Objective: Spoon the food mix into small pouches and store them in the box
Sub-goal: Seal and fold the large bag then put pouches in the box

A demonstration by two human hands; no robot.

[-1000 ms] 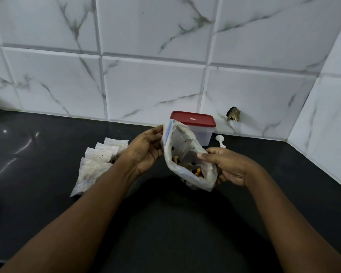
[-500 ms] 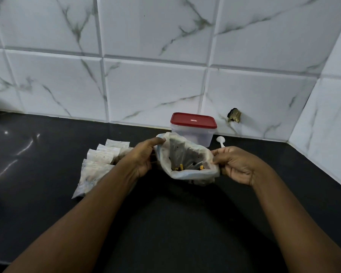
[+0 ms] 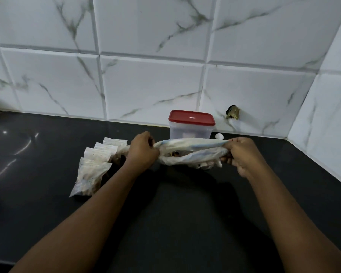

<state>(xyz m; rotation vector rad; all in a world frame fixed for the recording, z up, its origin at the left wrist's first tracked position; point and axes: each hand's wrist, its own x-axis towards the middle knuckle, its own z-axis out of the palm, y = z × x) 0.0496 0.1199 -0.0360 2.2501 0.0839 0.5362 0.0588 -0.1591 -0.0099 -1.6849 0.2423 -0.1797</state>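
The left hand (image 3: 142, 151) and right hand (image 3: 243, 154) clamp their fingers on opposite ends of the clear plastic food bag (image 3: 189, 151), stretched at six o'clock of the red-lidded box (image 3: 191, 126). Limp, light, probably slippery; its rim seems the surest hold.

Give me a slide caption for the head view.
The left hand and right hand pull the bag taut at its mouth; small pouches lie left, lidded box behind.

Dim light. Glare streaks the glossy black stone countertop (image 3: 18, 154) at left; white marble-veined wall tiles (image 3: 146, 85) bow near edges; the right hand (image 3: 242, 154) blurs slightly.
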